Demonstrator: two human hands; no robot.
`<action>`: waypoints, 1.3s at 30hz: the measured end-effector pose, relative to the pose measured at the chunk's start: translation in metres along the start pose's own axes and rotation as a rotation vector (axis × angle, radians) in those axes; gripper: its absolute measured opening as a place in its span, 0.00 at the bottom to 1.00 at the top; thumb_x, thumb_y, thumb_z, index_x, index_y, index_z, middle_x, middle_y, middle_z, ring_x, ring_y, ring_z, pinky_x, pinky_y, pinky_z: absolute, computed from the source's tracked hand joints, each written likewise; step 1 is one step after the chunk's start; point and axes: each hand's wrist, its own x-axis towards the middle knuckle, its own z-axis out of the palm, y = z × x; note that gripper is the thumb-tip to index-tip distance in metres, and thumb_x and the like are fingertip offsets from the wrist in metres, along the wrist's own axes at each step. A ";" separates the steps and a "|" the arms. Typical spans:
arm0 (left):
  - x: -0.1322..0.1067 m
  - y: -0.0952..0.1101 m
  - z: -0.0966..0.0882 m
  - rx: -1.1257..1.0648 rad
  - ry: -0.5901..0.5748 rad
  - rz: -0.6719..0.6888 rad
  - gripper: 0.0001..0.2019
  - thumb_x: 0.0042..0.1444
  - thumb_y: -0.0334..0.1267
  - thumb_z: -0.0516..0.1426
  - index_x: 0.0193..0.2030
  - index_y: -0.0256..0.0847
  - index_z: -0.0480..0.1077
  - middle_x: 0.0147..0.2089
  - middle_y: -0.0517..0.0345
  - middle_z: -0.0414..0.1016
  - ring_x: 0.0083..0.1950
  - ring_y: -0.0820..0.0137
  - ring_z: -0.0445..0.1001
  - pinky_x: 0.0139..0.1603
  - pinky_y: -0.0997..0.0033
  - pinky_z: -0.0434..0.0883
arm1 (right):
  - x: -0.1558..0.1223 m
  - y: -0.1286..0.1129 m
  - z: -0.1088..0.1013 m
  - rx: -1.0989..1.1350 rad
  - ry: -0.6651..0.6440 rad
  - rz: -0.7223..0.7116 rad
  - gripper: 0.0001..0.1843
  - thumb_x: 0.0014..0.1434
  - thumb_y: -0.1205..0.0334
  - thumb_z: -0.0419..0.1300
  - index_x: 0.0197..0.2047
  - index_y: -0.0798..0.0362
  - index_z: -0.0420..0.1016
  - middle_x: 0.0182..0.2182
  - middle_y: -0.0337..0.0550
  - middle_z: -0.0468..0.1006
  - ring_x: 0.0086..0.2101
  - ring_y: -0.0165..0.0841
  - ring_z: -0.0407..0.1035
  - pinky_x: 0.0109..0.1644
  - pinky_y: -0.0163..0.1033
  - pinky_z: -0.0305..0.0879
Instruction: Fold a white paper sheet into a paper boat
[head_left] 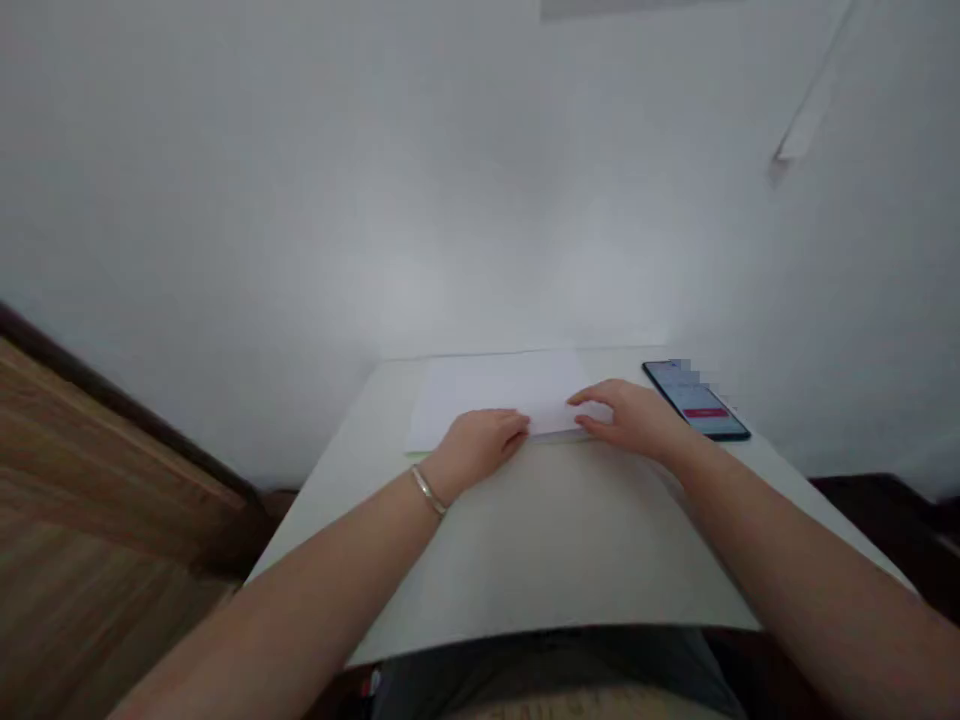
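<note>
A white sheet of paper lies flat near the far side of the white table, with a thin greenish edge showing under its near side. My left hand, with a bracelet on the wrist, is at the paper's near edge; its fingers and thumb are drawn together there. Near the right end of that edge rests my right hand. Its thumb and fingers are apart, with white paper showing between them. Whether the sheet is single or a stack I cannot tell.
A phone with a lit screen lies at the table's right side, close to my right hand. The white table stands against a pale wall. Wooden furniture is at the left.
</note>
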 end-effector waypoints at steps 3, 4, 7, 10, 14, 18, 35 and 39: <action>0.000 0.000 0.001 -0.017 -0.004 -0.051 0.14 0.65 0.38 0.47 0.49 0.43 0.72 0.47 0.55 0.78 0.47 0.66 0.77 0.45 0.70 0.71 | -0.001 0.002 -0.001 0.007 0.006 -0.021 0.17 0.57 0.51 0.57 0.47 0.47 0.78 0.46 0.43 0.79 0.47 0.43 0.72 0.52 0.50 0.68; 0.000 0.000 0.001 -0.021 -0.001 -0.075 0.13 0.65 0.38 0.48 0.49 0.43 0.72 0.47 0.55 0.79 0.46 0.66 0.77 0.44 0.70 0.71 | -0.001 0.004 0.000 0.018 0.016 -0.025 0.17 0.57 0.50 0.58 0.47 0.47 0.78 0.46 0.43 0.79 0.47 0.43 0.72 0.52 0.50 0.68; 0.000 -0.002 0.001 -0.031 0.021 -0.175 0.13 0.65 0.39 0.48 0.49 0.43 0.71 0.42 0.55 0.80 0.40 0.66 0.78 0.39 0.70 0.71 | 0.000 0.010 0.002 0.078 0.070 -0.028 0.21 0.55 0.51 0.60 0.52 0.46 0.74 0.48 0.42 0.78 0.48 0.43 0.71 0.53 0.51 0.67; 0.001 -0.004 0.001 -0.016 0.092 -0.209 0.12 0.65 0.39 0.48 0.48 0.42 0.70 0.38 0.55 0.80 0.37 0.67 0.78 0.37 0.71 0.71 | 0.003 0.018 0.004 0.186 0.175 0.035 0.32 0.53 0.57 0.62 0.61 0.47 0.63 0.51 0.43 0.77 0.49 0.42 0.71 0.53 0.52 0.67; 0.001 -0.007 0.001 0.030 0.256 -0.090 0.12 0.65 0.38 0.48 0.46 0.41 0.72 0.41 0.53 0.80 0.42 0.66 0.77 0.47 0.64 0.72 | 0.004 0.027 0.007 0.294 0.236 0.105 0.25 0.53 0.61 0.62 0.55 0.48 0.69 0.49 0.44 0.78 0.48 0.41 0.71 0.53 0.51 0.67; -0.002 -0.010 0.000 0.062 0.376 0.154 0.11 0.65 0.34 0.48 0.48 0.41 0.71 0.42 0.56 0.80 0.42 0.70 0.78 0.60 0.55 0.64 | 0.003 0.032 0.007 0.352 0.227 0.019 0.09 0.52 0.63 0.61 0.38 0.48 0.78 0.42 0.45 0.80 0.47 0.41 0.72 0.54 0.51 0.66; -0.001 -0.041 -0.017 -0.190 0.277 0.148 0.07 0.61 0.37 0.55 0.37 0.41 0.74 0.35 0.59 0.80 0.37 0.71 0.75 0.58 0.58 0.64 | -0.011 -0.001 -0.020 0.264 -0.225 -0.235 0.21 0.49 0.55 0.64 0.47 0.48 0.76 0.45 0.45 0.78 0.45 0.41 0.71 0.50 0.45 0.67; -0.003 -0.049 -0.027 -0.294 0.353 0.196 0.06 0.59 0.38 0.57 0.36 0.43 0.76 0.36 0.57 0.80 0.40 0.68 0.75 0.50 0.62 0.67 | -0.011 0.024 -0.021 0.317 -0.263 -0.161 0.23 0.51 0.55 0.63 0.52 0.47 0.75 0.51 0.44 0.76 0.52 0.42 0.68 0.58 0.48 0.62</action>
